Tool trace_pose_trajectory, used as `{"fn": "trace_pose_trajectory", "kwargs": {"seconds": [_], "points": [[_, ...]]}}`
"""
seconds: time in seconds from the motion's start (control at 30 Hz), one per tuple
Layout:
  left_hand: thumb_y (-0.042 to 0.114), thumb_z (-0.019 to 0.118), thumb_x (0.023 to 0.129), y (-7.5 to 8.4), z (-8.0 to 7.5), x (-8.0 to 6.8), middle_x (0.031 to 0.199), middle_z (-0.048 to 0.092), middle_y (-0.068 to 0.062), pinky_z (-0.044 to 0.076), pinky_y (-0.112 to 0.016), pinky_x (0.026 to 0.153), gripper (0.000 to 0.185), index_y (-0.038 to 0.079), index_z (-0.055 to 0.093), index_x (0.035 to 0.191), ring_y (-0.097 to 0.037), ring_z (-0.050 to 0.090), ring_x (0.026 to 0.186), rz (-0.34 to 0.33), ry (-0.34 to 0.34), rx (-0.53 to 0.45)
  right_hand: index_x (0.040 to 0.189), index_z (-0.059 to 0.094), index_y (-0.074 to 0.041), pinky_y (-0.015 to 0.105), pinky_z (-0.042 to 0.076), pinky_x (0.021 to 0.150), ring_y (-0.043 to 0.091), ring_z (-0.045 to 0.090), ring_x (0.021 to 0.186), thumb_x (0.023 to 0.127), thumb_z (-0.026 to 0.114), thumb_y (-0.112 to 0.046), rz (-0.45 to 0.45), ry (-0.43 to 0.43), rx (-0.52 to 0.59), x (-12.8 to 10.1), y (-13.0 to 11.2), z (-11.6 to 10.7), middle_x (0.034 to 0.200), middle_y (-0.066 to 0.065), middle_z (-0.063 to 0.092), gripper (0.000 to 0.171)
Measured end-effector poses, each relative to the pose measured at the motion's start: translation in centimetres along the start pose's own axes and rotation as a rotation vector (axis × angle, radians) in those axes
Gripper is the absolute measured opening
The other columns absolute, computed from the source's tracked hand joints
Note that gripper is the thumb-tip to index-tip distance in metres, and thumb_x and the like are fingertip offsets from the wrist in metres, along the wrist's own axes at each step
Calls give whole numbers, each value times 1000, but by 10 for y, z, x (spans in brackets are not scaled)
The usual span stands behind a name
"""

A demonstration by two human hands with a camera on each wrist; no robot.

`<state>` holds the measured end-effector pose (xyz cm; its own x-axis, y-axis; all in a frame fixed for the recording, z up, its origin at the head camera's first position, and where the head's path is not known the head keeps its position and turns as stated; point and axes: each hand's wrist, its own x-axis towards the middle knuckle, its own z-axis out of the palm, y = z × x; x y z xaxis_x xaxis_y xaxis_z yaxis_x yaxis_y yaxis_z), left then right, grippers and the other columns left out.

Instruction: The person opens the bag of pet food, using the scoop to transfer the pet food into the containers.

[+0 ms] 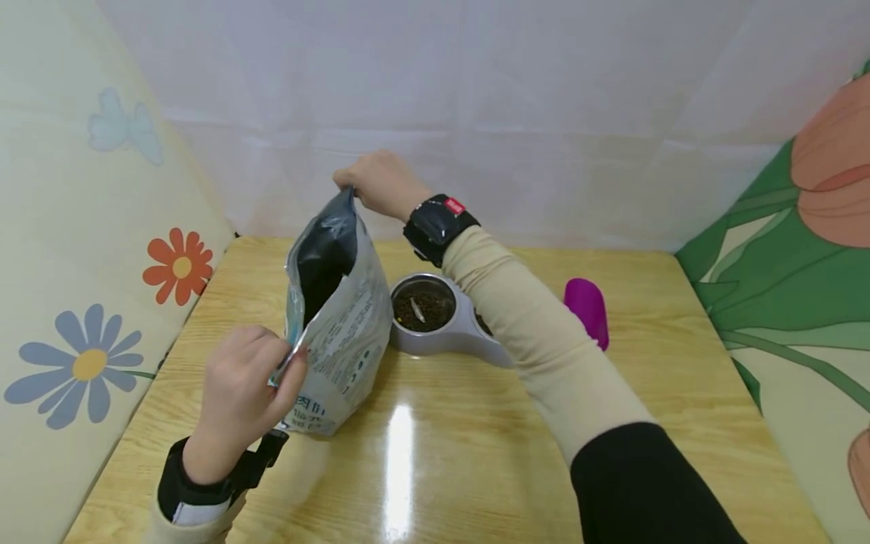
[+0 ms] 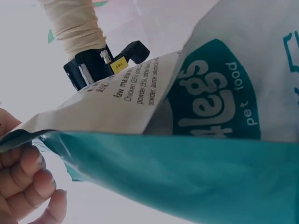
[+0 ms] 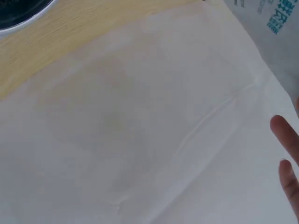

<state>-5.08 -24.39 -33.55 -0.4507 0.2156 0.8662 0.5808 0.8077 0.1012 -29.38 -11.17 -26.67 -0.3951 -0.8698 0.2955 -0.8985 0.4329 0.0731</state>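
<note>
An open pet food bag [image 1: 336, 317], silver-grey with teal print, stands on the wooden table [image 1: 476, 453] at its left middle. My left hand [image 1: 241, 397] pinches the near corner of the bag's mouth. My right hand [image 1: 381, 181] pinches the far top corner, so the mouth gapes, dark inside. In the left wrist view the bag [image 2: 210, 140] fills the frame and my fingers [image 2: 25, 186] curl on its edge at lower left. The right wrist view shows the bag's corner [image 3: 266, 23] and two fingertips [image 3: 285, 154].
A grey double pet bowl [image 1: 442, 317] with dark kibble in its left cup stands right of the bag, partly under my right forearm. A magenta scoop-like object [image 1: 587, 310] lies further right. Fabric walls close in the table at back and sides.
</note>
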Motion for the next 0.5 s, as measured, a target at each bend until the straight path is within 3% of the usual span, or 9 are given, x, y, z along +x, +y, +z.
{"fn": "trace_pose_trajectory", "kwargs": {"seconds": [0.13, 0.3, 0.5], "points": [[20, 43, 88, 2, 2, -3, 48, 39, 1, 24, -26, 43, 38, 11, 38, 52, -14, 34, 45, 23, 39, 21, 79, 59, -10, 28, 34, 64, 17, 43, 63, 95, 44, -7, 14, -12, -4, 1, 4, 1, 76, 8, 62, 22], [19, 42, 88, 5, 3, -6, 48, 39, 1, 23, -24, 42, 38, 11, 36, 51, -13, 33, 45, 9, 41, 26, 70, 46, -14, 27, 26, 63, 16, 34, 63, 94, 38, 1, 28, -8, -1, 1, 8, 3, 71, 6, 56, 29], [18, 42, 87, 5, 4, -6, 47, 40, 1, 23, -23, 41, 36, 9, 39, 52, -12, 33, 44, -18, 47, 33, 68, 47, -13, 27, 28, 61, 15, 33, 61, 94, 41, 0, 19, 11, -24, -2, 5, 0, 66, 4, 50, 30]]}}
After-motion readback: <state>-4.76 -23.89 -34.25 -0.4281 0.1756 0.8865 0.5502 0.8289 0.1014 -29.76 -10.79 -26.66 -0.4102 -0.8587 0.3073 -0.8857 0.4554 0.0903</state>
